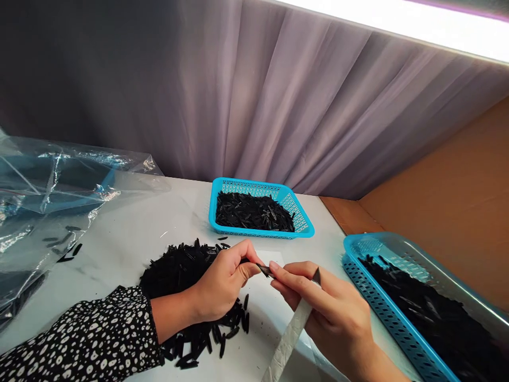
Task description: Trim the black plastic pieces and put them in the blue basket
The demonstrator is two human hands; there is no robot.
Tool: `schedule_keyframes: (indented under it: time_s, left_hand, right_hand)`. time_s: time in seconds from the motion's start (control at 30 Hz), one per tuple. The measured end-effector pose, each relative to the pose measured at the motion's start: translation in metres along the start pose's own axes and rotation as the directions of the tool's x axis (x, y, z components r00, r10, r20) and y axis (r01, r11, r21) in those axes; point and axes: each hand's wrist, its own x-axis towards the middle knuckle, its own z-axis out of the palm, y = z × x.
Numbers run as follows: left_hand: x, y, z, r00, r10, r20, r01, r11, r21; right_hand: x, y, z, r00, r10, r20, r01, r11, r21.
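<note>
White tabletop (183, 209) runs back to the grey curtain (254, 106), and its right edge meets brown cardboard (445, 207). Between our two hands is a dark strip (265, 271): our left hand (220, 276) pinches one end with thumb and forefinger, and our right hand (334, 300) has its fingertips closed on the other. That right hand also holds a white-wrapped stick (290, 337), whose dark point shows between the fingers. We have bare surface between the black heap (178, 268) and the clear plastic bag (51, 180), and another band between the blue back basket (258, 232) and the side basket (397, 329). Room is tighter to the right, where the side basket's wall is near our right hand. Our left hand and forearm cover part of the heap. Our fingers hide the strip's ends, so we cannot tell its full length. The stick's lower end leaves the view at the bottom, the side basket is cut off at the lower right, and the bag's folds blur its contents.
</note>
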Motion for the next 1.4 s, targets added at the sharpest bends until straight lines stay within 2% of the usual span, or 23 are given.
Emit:
schedule_keyframes:
  time_s: [0.17, 0.63, 0.83, 1.07, 1.17, 1.3, 1.4]
  left_hand:
    - [0.000, 0.002, 0.002, 1.000, 0.015, -0.011, -0.015, 1.000, 0.027]
    - [-0.003, 0.005, 0.003, 0.998, 0.060, -0.019, -0.059, 0.997, 0.054]
    - [-0.005, 0.007, 0.004, 0.999, 0.047, -0.010, -0.046, 0.998, 0.039]
    - [-0.007, 0.006, 0.005, 0.999, 0.027, 0.022, -0.028, 0.999, 0.024]
    - [-0.007, 0.008, 0.005, 0.999, 0.022, 0.042, -0.022, 1.000, 0.000]
    - [-0.006, 0.011, 0.003, 0.998, 0.035, 0.050, -0.035, 0.999, -0.015]
    - [-0.005, 0.010, 0.003, 0.998, 0.036, 0.047, -0.035, 0.999, -0.024]
  right_hand:
    - [0.001, -0.003, -0.001, 0.999, 0.055, -0.001, -0.054, 0.997, 0.060]
    - [-0.006, -0.006, 0.009, 0.999, 0.021, -0.050, -0.021, 1.000, 0.001]
    - [-0.011, -0.004, 0.014, 0.991, -0.005, -0.130, 0.005, 1.000, 0.003]
    - [-0.007, -0.011, 0.008, 0.998, 0.011, -0.062, -0.012, 1.000, -0.019]
    - [-0.004, -0.012, 0.006, 0.996, 0.066, -0.063, -0.063, 0.997, 0.052]
    - [0.005, -0.010, 0.000, 0.963, 0.229, -0.145, -0.201, 0.962, 0.184]
    - [0.009, -0.007, -0.006, 0.945, 0.265, -0.191, -0.226, 0.953, 0.203]
